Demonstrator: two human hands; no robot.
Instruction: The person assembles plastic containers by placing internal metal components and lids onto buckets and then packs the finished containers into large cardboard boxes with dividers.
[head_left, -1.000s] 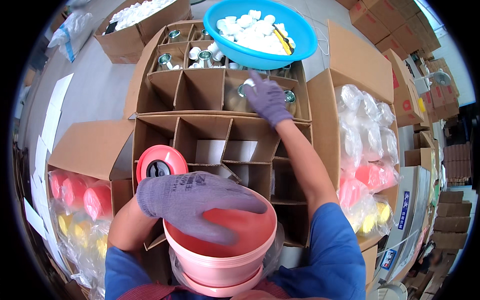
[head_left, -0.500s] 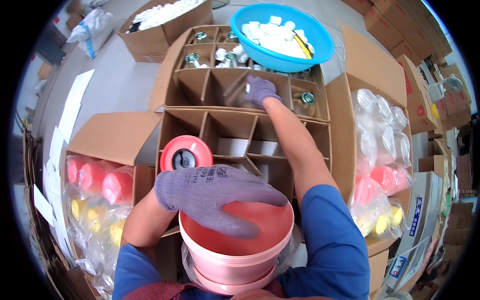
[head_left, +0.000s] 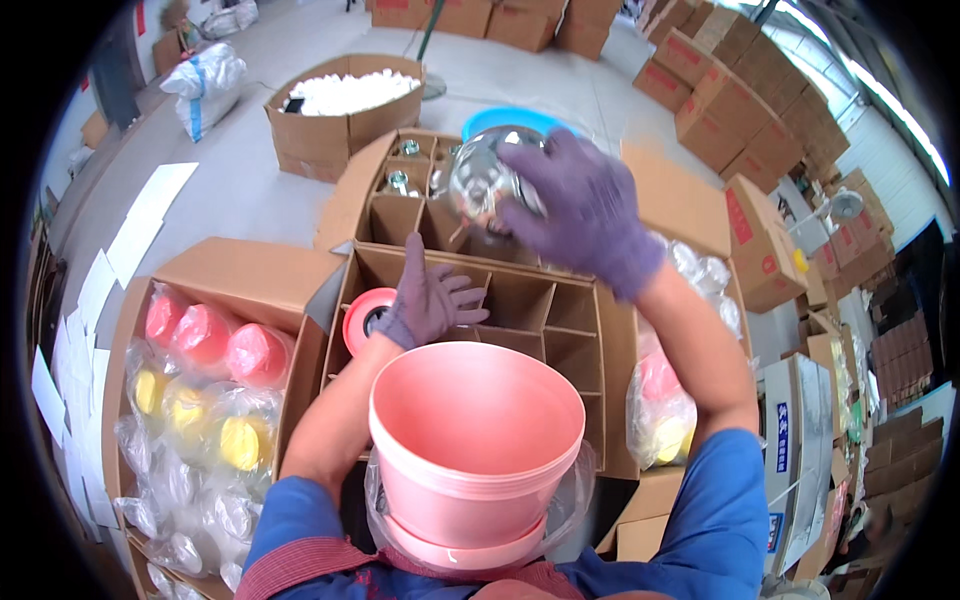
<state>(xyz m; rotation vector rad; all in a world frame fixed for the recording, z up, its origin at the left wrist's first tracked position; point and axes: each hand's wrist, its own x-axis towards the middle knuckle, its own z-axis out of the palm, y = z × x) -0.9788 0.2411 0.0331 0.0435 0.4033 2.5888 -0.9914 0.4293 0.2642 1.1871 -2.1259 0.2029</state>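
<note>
A shiny, rounded glass flask liner (head_left: 478,190) is held up in the air by my gloved right hand (head_left: 590,205), its fingers around the right side. My gloved left hand (head_left: 430,305) stands open with fingers spread, below and left of the liner. A pink plastic pot-shaped housing (head_left: 455,490), open at the top, is upright close to my body in clear plastic wrap. Beside my left wrist lies a pink ring-shaped part (head_left: 357,325) with a dark centre, partly hidden. Under both hands is a divided cardboard box (head_left: 520,300); a farther divided box (head_left: 395,218) holds several glass liners.
A left carton (head_left: 225,260) holds pink and yellow parts in plastic bags; a similar right carton (head_left: 680,195) holds bagged parts. Beyond stand a blue basin (head_left: 510,117), mostly hidden, and a carton (head_left: 310,145) of small white pieces. Stacked cartons (head_left: 740,110) fill the far right.
My right hand has risen out of the far divided box with the glass liner. My left hand has moved from over the pink housing forward and opened out. The view has tilted up.
</note>
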